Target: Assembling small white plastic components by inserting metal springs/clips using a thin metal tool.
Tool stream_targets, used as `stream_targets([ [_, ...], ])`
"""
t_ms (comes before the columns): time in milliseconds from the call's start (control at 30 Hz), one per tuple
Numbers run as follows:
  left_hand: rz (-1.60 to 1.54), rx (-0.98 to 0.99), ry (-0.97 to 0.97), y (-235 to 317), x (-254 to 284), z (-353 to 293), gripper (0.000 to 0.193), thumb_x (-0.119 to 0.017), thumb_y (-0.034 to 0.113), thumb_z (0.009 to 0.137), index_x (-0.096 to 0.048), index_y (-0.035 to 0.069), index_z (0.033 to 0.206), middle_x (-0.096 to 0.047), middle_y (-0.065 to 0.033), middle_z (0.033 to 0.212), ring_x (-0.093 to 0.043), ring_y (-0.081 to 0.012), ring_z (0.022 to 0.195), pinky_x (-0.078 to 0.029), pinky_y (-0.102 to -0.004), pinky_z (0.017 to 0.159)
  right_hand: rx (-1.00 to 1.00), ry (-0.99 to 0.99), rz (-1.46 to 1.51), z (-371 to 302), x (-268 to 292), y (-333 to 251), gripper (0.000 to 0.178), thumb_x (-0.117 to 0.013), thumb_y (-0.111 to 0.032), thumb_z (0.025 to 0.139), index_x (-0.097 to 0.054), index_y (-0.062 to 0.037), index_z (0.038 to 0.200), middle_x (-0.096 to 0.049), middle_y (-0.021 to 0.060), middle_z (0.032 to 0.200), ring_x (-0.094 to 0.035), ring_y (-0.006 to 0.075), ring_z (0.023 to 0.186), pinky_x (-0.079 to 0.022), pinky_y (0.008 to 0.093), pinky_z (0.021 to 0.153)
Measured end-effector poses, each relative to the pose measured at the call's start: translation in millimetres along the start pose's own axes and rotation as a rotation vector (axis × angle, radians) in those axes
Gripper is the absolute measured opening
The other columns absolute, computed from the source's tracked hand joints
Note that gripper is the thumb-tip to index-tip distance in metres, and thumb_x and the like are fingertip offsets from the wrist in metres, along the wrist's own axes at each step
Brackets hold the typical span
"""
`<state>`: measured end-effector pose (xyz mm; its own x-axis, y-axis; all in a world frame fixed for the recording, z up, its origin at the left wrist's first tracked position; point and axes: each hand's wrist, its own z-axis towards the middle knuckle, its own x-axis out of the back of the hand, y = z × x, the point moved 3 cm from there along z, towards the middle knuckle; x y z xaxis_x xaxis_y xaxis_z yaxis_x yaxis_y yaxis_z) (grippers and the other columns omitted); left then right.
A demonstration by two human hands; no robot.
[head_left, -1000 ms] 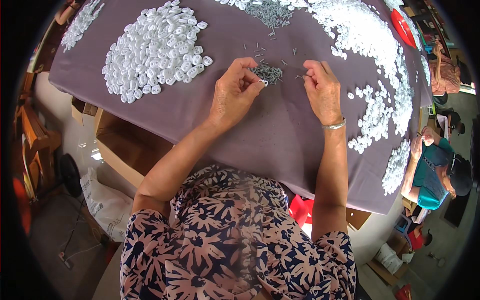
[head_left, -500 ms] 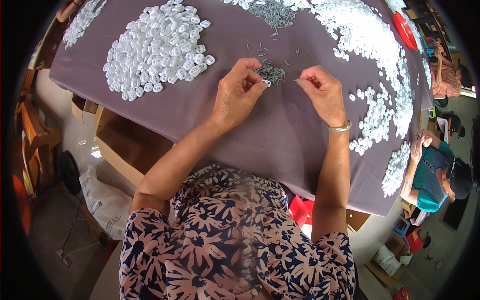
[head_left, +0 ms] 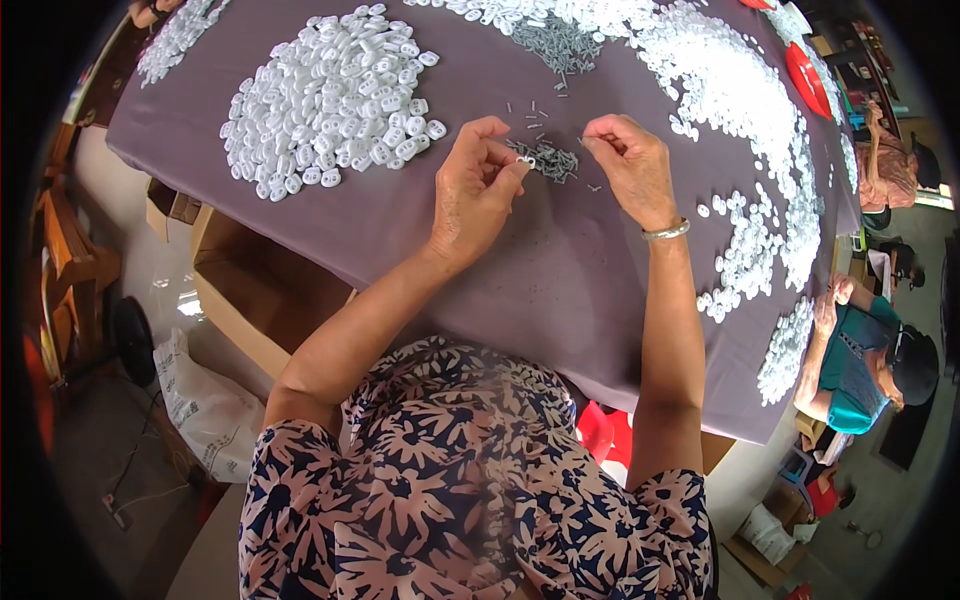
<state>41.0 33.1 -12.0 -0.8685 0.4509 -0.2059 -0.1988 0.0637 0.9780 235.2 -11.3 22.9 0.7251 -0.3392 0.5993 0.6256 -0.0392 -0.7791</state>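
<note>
My left hand point(head_left: 472, 192) is closed in a pinch, holding a small white plastic piece point(head_left: 527, 162) at its fingertips. Right beside it, a small heap of thin grey rod-like pieces point(head_left: 552, 163) lies on the brown cloth; whether they are springs or pins is too small to tell. My right hand point(head_left: 633, 168), with a bracelet on the wrist, pinches what looks like one grey rod-like piece point(head_left: 586, 141) just right of that heap. The two hands are apart, over the cloth.
A large pile of white plastic pieces point(head_left: 325, 95) lies on the cloth-covered table point(head_left: 400, 235) to the left. More white pieces point(head_left: 715, 60) spread along the far and right sides, near a red dish point(head_left: 807, 80). A bigger grey heap point(head_left: 558, 45) lies farther back. A co-worker point(head_left: 860, 350) sits at right.
My right hand has moved slightly up and left, its fingertips now nearer the small grey heap. The left hand keeps its pinch on the white piece. The whole view has shifted a little.
</note>
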Motion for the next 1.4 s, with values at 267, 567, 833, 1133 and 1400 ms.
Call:
stream_targets([
  [267,0.018,0.003,0.018,-3,-1,1,0.033,-0.061,-0.003,0.087,-0.047,0.003,0.116,-0.058,-0.0033,0.08,-0.057,-0.007,0.064,-0.046,-0.0216,0.051,0.166,-0.06,-0.111,40,-30,-4,0.008,-0.068,-0.008,0.083,-0.064,-0.0015,0.085,-0.063,0.0064,0.079,-0.059,0.018,0.067,-0.047,0.0309,0.063],
  [567,0.064,-0.021,-0.038,0,-1,0,0.034,-0.061,-0.004,0.087,-0.046,0.003,0.117,-0.058,-0.0033,0.078,-0.056,-0.007,0.064,-0.048,-0.0226,0.057,0.14,-0.212,-0.321,47,-28,-6,0.008,-0.064,-0.009,0.083,-0.061,-0.0018,0.081,-0.06,0.0071,0.072,-0.057,0.0208,0.066,-0.047,0.0334,0.062],
  [833,-0.009,0.031,-0.202,7,-10,-3,0.035,-0.061,-0.004,0.088,-0.045,0.001,0.118,-0.057,-0.0027,0.08,-0.055,-0.0057,0.065,-0.047,-0.0212,0.056,-0.148,-0.117,0.317,-18,-2,-25,0.008,-0.055,-0.005,0.092,-0.061,-0.0019,0.088,-0.057,-0.0026,0.075,-0.048,0.0041,0.064,-0.041,0.019,0.057],
  [1133,0.081,-0.004,-0.339,4,-16,-5,0.035,-0.063,-0.003,0.087,-0.045,0.005,0.117,-0.058,-0.0026,0.078,-0.053,-0.0056,0.062,-0.046,-0.0218,0.055,-0.125,-0.071,0.471,-50,-18,-12,0.01,-0.061,-0.008,0.093,-0.066,-0.0014,0.097,-0.06,-0.0013,0.08,-0.05,0.005,0.067,-0.042,0.0198,0.058],
  [1400,0.129,0.004,-0.345,2,-14,-4,0.04,-0.064,-0.002,0.087,-0.043,0.003,0.121,-0.058,-0.002,0.078,-0.053,-0.0054,0.062,-0.045,-0.0213,0.054,-0.163,-0.128,0.478,-50,-18,-11,0.008,-0.062,-0.009,0.092,-0.066,-0.0016,0.092,-0.058,-0.0021,0.076,-0.051,0.005,0.066,-0.043,0.02,0.058],
])
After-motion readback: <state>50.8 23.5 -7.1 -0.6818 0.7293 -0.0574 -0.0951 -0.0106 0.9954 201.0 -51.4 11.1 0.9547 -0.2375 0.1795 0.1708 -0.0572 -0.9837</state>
